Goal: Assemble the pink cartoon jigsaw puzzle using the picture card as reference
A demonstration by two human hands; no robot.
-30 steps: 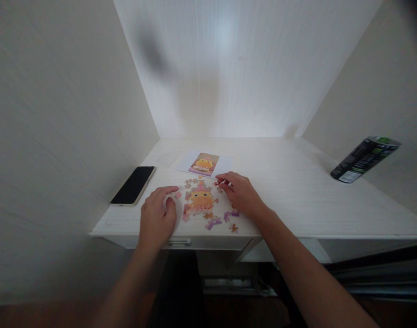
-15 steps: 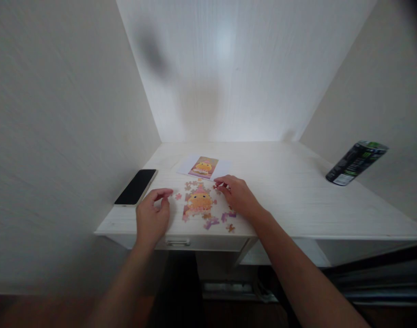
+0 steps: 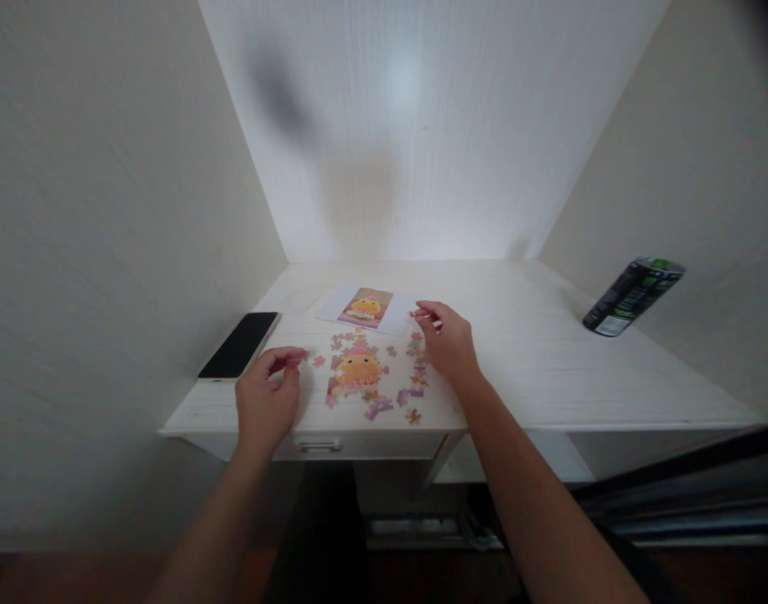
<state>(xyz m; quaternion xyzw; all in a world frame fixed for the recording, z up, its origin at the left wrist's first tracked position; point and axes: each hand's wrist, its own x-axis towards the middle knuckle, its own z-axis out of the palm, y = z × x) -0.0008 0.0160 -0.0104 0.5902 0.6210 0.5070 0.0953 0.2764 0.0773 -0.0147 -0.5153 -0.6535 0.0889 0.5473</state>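
Observation:
On the white desktop lies a partly joined jigsaw puzzle (image 3: 357,369) showing a yellow round character with a pink hat. My right hand (image 3: 445,337) is raised beyond the right of it, thumb and finger pinched on a small reddish puzzle piece (image 3: 412,314). My left hand (image 3: 267,394) rests at the puzzle's left with curved fingers and a gap between thumb and forefinger. Close to its fingertips is a loose pink piece (image 3: 319,361). Several loose pieces lie around, among them purple ones (image 3: 379,408) and a brown one (image 3: 412,415) near the front edge.
Behind the puzzle a reference picture (image 3: 365,307) lies on white paper (image 3: 331,302). A black-screened phone (image 3: 239,346) sits at the left edge. A dark drink can (image 3: 632,297) stands at the right. Walls enclose the desk, and a drawer handle (image 3: 317,446) shows below its front.
My right hand has moved away from the puzzle, up and to the right, with the piece in its fingertips. A loose piece now shows where it was. My left hand stays about the same.

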